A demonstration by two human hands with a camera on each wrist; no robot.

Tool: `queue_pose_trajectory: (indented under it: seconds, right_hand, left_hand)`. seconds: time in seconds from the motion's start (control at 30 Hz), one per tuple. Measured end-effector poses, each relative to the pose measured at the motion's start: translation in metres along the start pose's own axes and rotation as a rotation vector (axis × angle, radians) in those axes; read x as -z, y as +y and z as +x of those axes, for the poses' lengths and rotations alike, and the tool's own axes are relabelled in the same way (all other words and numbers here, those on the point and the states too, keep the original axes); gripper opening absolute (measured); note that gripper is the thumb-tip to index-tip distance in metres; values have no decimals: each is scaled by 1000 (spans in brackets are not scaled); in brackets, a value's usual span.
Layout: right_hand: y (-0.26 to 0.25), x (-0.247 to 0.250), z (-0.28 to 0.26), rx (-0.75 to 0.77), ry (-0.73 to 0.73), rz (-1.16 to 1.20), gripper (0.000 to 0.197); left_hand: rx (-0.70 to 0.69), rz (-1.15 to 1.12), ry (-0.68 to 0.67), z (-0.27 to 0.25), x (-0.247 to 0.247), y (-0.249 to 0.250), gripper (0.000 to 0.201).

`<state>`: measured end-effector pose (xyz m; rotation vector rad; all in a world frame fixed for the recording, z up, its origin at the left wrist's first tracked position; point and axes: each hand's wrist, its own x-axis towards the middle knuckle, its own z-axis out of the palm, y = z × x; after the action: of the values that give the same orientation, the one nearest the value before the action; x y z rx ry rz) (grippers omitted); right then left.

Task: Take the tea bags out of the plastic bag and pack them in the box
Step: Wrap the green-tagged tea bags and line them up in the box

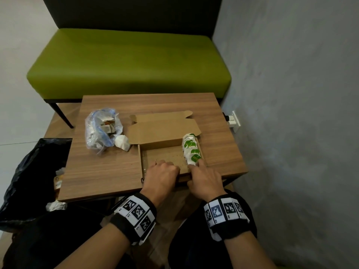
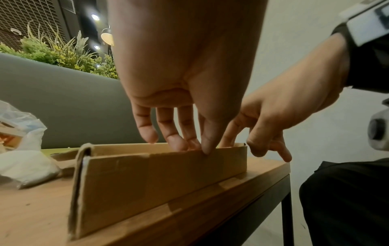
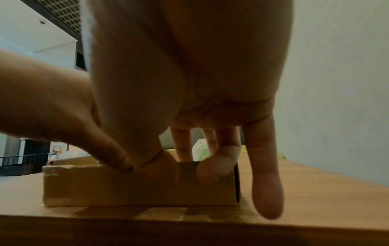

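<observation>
An open cardboard box [image 1: 163,155] lies on the wooden table [image 1: 101,171], its lid [image 1: 163,129] folded back. A row of white tea bags with green tags [image 1: 191,150] stands along the box's right wall. My left hand [image 1: 169,166] grips the near wall [image 2: 157,183], fingers inside and thumb outside. My right hand [image 1: 196,165] reaches in with straight index and middle fingers that touch the nearest tea bag [image 3: 200,148]. Left of the box, the clear plastic bag [image 1: 101,131] holds more tea bags, and a loose white one [image 1: 122,142] lies at its mouth.
A black bin bag [image 1: 29,171] hangs open at the table's left edge, with crumpled paper [image 1: 56,205] below it. A green bench [image 1: 128,65] stands behind the table. A grey wall [image 1: 291,113] with a socket [image 1: 234,121] is close on the right.
</observation>
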<state>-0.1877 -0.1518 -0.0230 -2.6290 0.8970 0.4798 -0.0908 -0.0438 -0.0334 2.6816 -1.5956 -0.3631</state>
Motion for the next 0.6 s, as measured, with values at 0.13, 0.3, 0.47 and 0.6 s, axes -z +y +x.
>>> queue_pose_trajectory:
  seconds: [0.13, 0.3, 0.47, 0.6]
  right_hand:
    - [1, -1, -7, 4, 76, 24, 31]
    - [-1, 0, -4, -27, 50, 26, 24]
    - [-2, -1, 1, -34, 12, 21, 32]
    - [0, 0, 0, -20, 11, 25, 36]
  left_hand:
    - [1, 4, 12, -1, -1, -1, 17]
    - [7, 8, 2, -1, -1, -1, 17]
    - [5, 1, -1, 0, -2, -2, 17]
    - [-1, -10, 0, 1, -2, -3, 16]
